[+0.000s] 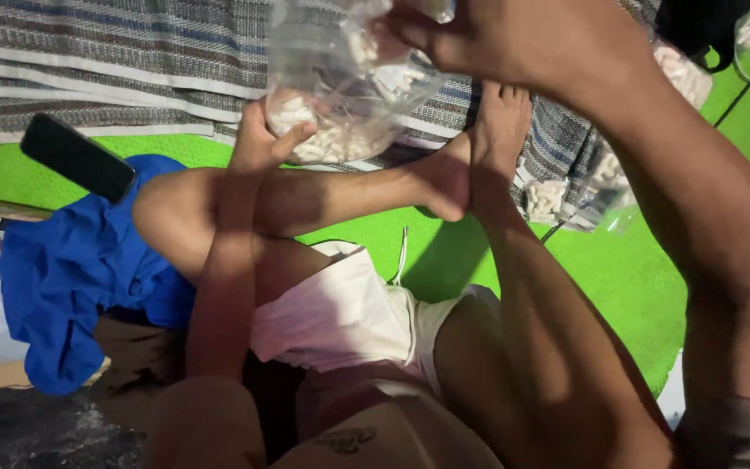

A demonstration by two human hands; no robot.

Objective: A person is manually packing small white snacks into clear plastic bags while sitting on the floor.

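Clear bag (340,82) of small white pieces, top centre of frame, held up off the floor between both hands. Left hand (262,139) cups the bag's bottom left corner, thumb pressed across the lower face, fingers behind and hidden. Right hand (514,39) pinches the bag's top edge at upper centre-right; fingertips partly cut off by the frame, so the exact grip there is unclear.

Judgement: step looks like handling or closing the filled bag. To do it well, keep the bottom supported by the left hand so the pieces settle low, keep the mouth upward, and hold the top edge flat and taut with the right.

More filled bags (566,195) lie at centre right, beside the feet, on the green mat (635,278). Striped cloth (115,61) across the upper left. Dark phone (75,156) at left, on the mat edge near blue cloth (71,269).
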